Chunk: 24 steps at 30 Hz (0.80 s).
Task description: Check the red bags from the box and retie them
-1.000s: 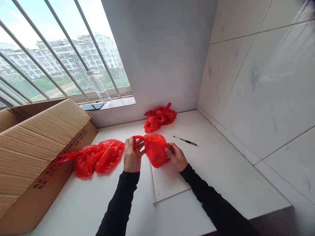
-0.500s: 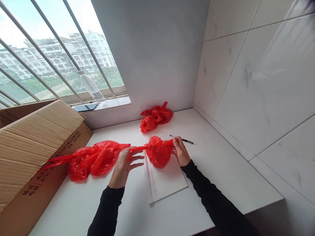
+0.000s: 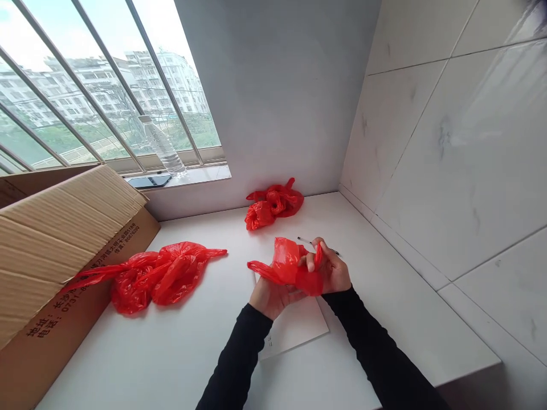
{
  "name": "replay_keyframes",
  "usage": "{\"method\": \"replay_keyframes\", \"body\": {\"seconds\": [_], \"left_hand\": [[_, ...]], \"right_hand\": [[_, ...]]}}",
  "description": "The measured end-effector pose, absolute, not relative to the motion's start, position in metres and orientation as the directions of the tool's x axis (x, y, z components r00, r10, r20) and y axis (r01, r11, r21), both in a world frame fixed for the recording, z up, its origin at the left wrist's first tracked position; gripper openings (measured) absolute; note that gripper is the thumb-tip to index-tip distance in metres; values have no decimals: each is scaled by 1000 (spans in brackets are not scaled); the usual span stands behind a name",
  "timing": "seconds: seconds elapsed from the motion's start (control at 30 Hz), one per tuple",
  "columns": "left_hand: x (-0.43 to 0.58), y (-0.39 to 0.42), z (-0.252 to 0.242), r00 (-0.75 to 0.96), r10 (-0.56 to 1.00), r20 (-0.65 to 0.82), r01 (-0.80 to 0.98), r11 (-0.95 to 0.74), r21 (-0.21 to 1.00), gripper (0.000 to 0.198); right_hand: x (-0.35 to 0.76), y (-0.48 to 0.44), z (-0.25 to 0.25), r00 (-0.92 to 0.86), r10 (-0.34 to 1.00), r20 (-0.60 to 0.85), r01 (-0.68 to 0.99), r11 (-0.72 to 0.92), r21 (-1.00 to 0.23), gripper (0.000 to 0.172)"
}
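A thin red plastic bag (image 3: 287, 259) is bunched between my two hands above a white notebook (image 3: 294, 333). From below, my left hand (image 3: 273, 297) cups the bag, with the bag covering part of its fingers. One twisted end of the bag sticks out to the left over that hand. My right hand (image 3: 335, 272) is closed, pinching a loop of the bag at its right side. Beyond the right hand lies a black pen (image 3: 304, 240), partly hidden by the fingers.
Knotted red bags (image 3: 171, 276) lie on the white table (image 3: 179, 353) to the left, against an open cardboard box (image 3: 81, 273). Another red bundle (image 3: 276, 204) sits by the back wall. A water bottle (image 3: 162, 145) and a phone (image 3: 149, 181) rest on the windowsill.
My left hand has moved right, from the stretched end of the bag to beneath it. The bag, pulled out straight before, is now gathered up and turned. My right hand has shifted slightly right and down.
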State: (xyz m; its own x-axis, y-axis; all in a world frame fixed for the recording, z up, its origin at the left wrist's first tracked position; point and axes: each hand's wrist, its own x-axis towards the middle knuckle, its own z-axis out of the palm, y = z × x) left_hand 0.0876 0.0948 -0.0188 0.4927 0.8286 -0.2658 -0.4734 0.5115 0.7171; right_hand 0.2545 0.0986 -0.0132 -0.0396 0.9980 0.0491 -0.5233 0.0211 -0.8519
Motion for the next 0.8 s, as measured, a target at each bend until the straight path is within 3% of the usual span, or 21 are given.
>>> {"method": "replay_keyframes", "body": {"seconds": [0.1, 0.23, 0.43, 0.53, 0.67, 0.8], "left_hand": [[92, 99, -31, 464, 880, -103, -538, 372, 757, 37], [90, 103, -36, 362, 930, -62, -514, 254, 820, 22], [80, 111, -36, 53, 994, -93, -550, 106, 829, 31], [77, 113, -39, 18, 996, -89, -541, 85, 836, 30], [77, 110, -40, 6, 996, -88, -522, 78, 849, 24], [76, 107, -41, 44, 996, -75, -472, 87, 877, 36]], "right_hand": [[255, 98, -15, -47, 998, 48, -429, 24, -903, 36], [255, 101, -18, 53, 997, 47, -328, 62, -943, 42], [258, 113, -24, 90, 996, -15, -440, 26, -898, 49], [257, 121, -31, 111, 989, -96, -482, -31, -875, 55], [249, 126, -42, -28, 999, -29, -301, -37, -953, 48], [234, 120, -48, -144, 984, 104, -129, 86, -988, 33]]}}
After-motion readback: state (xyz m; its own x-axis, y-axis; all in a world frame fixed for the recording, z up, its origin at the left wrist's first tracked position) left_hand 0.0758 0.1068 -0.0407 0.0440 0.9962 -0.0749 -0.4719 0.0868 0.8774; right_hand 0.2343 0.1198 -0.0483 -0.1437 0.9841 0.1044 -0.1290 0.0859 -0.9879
